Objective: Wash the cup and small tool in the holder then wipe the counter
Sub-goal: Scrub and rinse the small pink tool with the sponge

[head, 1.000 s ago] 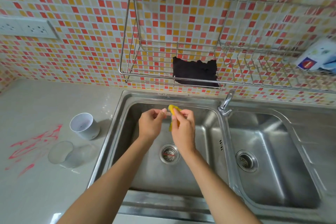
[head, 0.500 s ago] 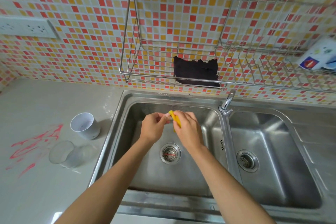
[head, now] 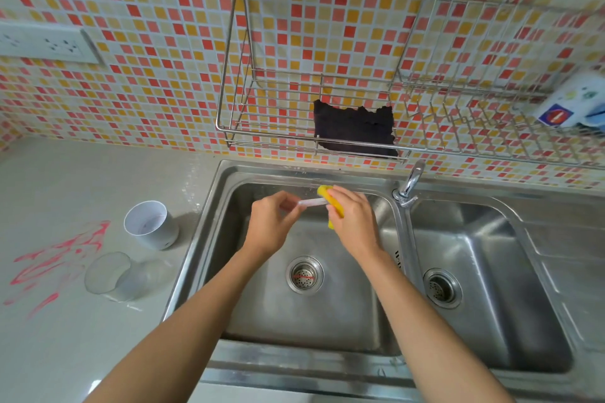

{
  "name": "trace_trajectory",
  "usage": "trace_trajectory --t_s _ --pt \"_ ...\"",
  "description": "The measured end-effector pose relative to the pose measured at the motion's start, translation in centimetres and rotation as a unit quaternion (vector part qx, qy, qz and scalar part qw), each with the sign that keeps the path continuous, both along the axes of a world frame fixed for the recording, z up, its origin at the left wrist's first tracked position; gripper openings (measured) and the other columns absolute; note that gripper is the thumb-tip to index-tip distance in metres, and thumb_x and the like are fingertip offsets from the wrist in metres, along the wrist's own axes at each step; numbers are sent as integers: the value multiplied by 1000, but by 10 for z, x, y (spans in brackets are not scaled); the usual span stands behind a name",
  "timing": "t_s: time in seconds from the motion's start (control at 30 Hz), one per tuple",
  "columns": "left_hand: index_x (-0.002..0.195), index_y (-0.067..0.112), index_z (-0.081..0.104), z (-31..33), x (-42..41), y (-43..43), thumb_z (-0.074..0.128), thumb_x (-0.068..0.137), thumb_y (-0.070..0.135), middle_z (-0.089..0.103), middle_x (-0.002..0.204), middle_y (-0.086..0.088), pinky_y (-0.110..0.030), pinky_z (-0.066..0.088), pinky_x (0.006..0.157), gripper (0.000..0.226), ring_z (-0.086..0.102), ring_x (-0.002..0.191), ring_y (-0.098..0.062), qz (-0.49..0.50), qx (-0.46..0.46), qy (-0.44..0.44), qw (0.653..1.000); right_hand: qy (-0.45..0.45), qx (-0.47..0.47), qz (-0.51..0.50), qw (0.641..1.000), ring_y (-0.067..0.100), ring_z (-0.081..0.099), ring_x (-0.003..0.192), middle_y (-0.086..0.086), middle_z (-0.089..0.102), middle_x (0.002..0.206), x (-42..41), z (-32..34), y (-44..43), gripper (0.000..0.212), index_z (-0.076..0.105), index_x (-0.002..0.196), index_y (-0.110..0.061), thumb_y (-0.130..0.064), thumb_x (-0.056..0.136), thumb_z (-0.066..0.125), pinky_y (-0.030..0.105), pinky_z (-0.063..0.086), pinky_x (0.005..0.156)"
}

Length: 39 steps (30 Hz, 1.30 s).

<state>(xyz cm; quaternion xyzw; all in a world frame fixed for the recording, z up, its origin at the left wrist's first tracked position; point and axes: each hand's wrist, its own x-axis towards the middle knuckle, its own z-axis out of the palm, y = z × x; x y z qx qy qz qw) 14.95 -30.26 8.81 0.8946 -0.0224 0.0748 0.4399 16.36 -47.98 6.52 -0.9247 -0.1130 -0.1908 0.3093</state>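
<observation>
Over the left sink basin [head: 327, 314], my left hand [head: 271, 226] pinches one end of a small whitish tool [head: 312, 202]. My right hand [head: 352, 222] grips a yellow sponge [head: 330, 203] wrapped around the tool's other end. A white holder cup [head: 151, 224] stands upright on the counter left of the sink. A clear cup [head: 111, 275] lies on its side just in front of it. Red smears [head: 62, 258] mark the grey counter [head: 82, 173] at the far left.
A wire rack [head: 327, 141] on the tiled wall holds a black cloth [head: 355, 127]. The tap [head: 411, 183] stands between the two basins, with the right basin [head: 484, 288] beyond it. A white-blue packet [head: 576, 105] sits at the rack's right end. A socket [head: 49, 42] is on the wall.
My hands have drawn apart a little, so more of the whitish tool shows between them. The sponge has slid to the right along the tool.
</observation>
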Motion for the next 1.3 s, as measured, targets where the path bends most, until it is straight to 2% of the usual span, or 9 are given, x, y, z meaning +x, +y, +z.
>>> trace_trajectory --t_s 0.17,0.37,0.53,0.63,0.73,0.87,1.03,1.13,1.3 --pt "89 11 74 -1 2 -7 72 86 27 74 79 1 -6 45 63 16 68 72 -6 42 -124 65 989 7 50 4 999 21 57 102 1 59 115 -25 -4 28 44 64 123 -14 -2 81 66 24 45 93" --pt "84 6 74 -6 2 -13 71 86 19 74 80 -10 -32 54 79 13 66 73 -13 57 -255 119 958 17 73 -69 995 23 56 98 0 60 109 -18 -11 17 47 64 124 -20 0 82 66 30 50 87" --pt "85 -1 72 -2 3 -16 68 87 11 70 73 -9 -40 56 86 12 69 77 -25 69 -295 145 942 -35 48 -32 998 16 49 98 0 61 113 -33 -3 34 45 65 123 -16 -1 81 67 13 35 92" --pt "80 0 71 1 -1 -20 68 87 9 68 69 -5 -37 55 86 11 65 71 -16 71 -314 156 934 -31 47 -52 997 18 51 97 -1 62 113 -28 -3 28 44 66 119 -16 -2 78 70 17 40 89" --pt "74 5 69 2 -4 -22 68 87 10 68 68 -4 -35 55 85 15 62 68 -12 65 -310 159 935 -21 17 -76 997 23 54 93 -2 65 109 -22 -8 18 40 68 111 -16 -4 73 75 30 49 82" --pt "79 5 68 2 -7 -19 66 88 11 69 71 -4 -31 54 80 11 62 69 -11 43 -290 158 943 -54 -55 -42 996 24 57 85 -4 69 99 -16 -3 9 33 68 101 -16 -6 71 76 29 48 77" --pt "95 11 62 5 -7 -12 75 81 20 63 79 10 -11 44 67 21 59 72 -1 -41 -47 33 997 -59 -116 14 991 24 58 83 -5 69 96 -10 4 0 31 68 100 -17 -9 71 76 31 51 72" --pt "95 11 66 2 -1 -9 75 80 13 67 86 1 -30 51 77 17 61 82 -16 -104 66 -41 992 -44 -122 37 991 24 58 85 -4 69 98 -7 8 -4 34 68 103 -17 -7 71 75 32 52 73" --pt "86 11 70 8 3 -14 73 84 24 69 74 2 -6 42 62 13 59 65 -4 -6 -18 8 1000 -22 -33 -11 999 24 57 89 -1 69 107 -2 2 -13 37 70 113 -18 -4 78 72 34 51 83"
